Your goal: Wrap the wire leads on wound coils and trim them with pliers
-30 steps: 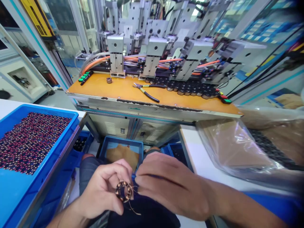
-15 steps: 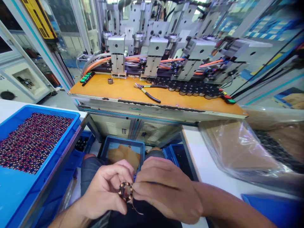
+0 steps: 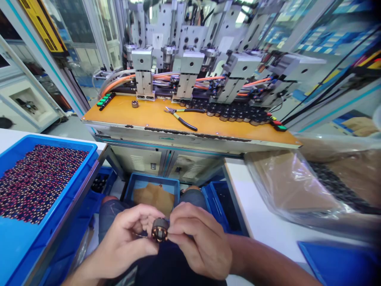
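Nothing here is readable to me. The yellow sign (image 3: 44,26) at upper left carries black markings, too slanted and blurred to make out. The blue-and-white labels (image 3: 324,37) on the shelving at upper right are smears of colour only. The machine's front panel (image 3: 166,138) under the orange bench (image 3: 154,115) has a small teal mark, also illegible
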Demonstrator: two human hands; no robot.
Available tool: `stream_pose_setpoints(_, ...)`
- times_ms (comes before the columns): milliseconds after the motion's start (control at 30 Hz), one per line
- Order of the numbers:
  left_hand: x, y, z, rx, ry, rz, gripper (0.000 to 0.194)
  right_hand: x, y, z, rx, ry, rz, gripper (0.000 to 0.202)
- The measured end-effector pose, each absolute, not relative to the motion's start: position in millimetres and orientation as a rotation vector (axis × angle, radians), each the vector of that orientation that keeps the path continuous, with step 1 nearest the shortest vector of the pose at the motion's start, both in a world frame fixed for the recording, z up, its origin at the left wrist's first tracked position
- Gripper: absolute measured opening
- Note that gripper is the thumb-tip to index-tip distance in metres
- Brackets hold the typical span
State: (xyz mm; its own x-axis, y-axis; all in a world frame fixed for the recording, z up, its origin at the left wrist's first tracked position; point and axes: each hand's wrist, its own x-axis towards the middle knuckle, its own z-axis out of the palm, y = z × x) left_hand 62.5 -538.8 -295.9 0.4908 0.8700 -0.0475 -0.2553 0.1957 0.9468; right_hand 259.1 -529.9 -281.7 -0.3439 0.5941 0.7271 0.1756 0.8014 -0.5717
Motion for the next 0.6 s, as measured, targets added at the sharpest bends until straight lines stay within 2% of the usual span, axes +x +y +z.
stream_pose_setpoints(33,61.3,-539.9,-295.8,1.09,0.694,0.871,0.028,259.1,-530.0,-281.7,-0.59,-1.909,0.468,0.008)
stream_pose_setpoints(100,60.2,-543.1,-296.2,1.101,0.706,0.923,0.022,258.5,-531.1,-282.1,-0.612,-1.911,0.424,0.007)
stream_pose_setpoints(300,61.6,-546.8,-298.2,1.145,0.646,1.072,0.034,254.7,-536.2,-283.3,-0.753,-1.876,0.292,0.008)
stream_pose_setpoints(467,63.7,-543.3,-299.3,1.12,0.504,1.171,0.019,254.8,-533.1,-280.7,-0.76,-1.883,0.301,0.01)
stream_pose_setpoints(600,66.8,-543.4,-305.8,0.884,0.312,1.197,0.032,256.9,-529.6,-280.4,-0.615,-1.895,0.319,0.01)
